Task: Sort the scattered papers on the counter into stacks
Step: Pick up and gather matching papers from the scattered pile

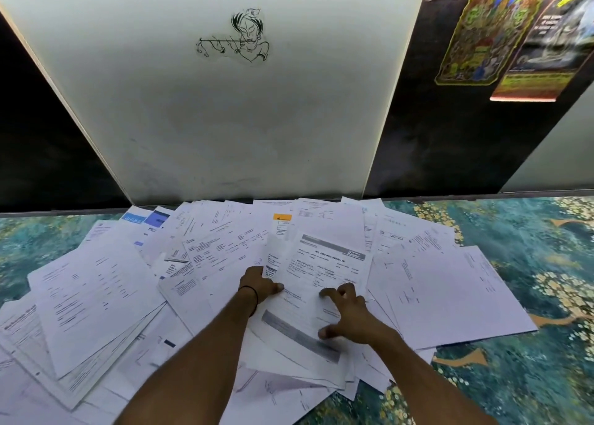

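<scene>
Many white printed papers (106,293) lie scattered and overlapping across the counter (520,264), which has a teal floral covering. In the middle a thick bundle of sheets (308,296) lies slightly raised, its top page a printed form with a grey header. My left hand (258,285) grips the bundle's left edge, thumb on top and fingers underneath. My right hand (348,313) rests on the top sheet with fingers spread and bent, fingertips pressing the paper.
A white panel (225,109) with a line-drawn sticker stands behind the counter, beside a dark panel with colourful posters (488,32). Bare counter shows at the right and far left. Loose sheets (450,296) lie right of the bundle.
</scene>
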